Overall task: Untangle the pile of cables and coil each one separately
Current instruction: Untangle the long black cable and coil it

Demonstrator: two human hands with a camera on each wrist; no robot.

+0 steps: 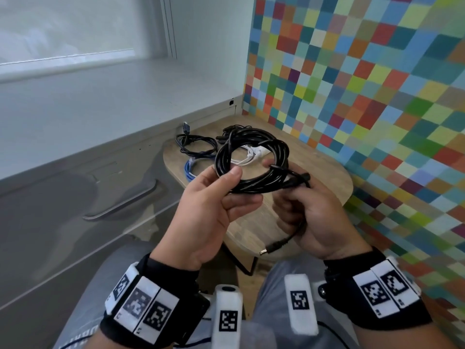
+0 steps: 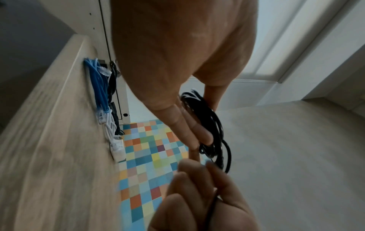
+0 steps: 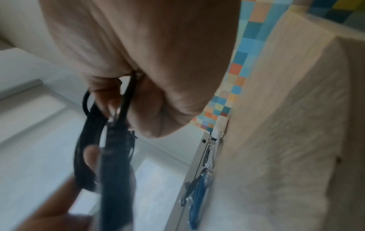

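A black cable coil [image 1: 254,159] is held up above the small wooden table [image 1: 324,177]. My left hand [image 1: 226,190] pinches the coil's near left side between thumb and fingers; the same coil [image 2: 207,125] shows in the left wrist view. My right hand [image 1: 299,197] grips the coil's right side and the loose end, whose barrel plug [image 1: 273,248] sticks out below the palm. The right wrist view shows the black coil [image 3: 110,140] blurred. On the table lie a blue cable [image 1: 190,170], a white cable [image 1: 247,157] and a dark cable coil [image 1: 195,144].
A grey cabinet with a drawer handle [image 1: 120,205] stands to the left of the table. A wall of coloured squares [image 1: 364,84] rises on the right. My knees [image 1: 289,285] are just below the table's front edge.
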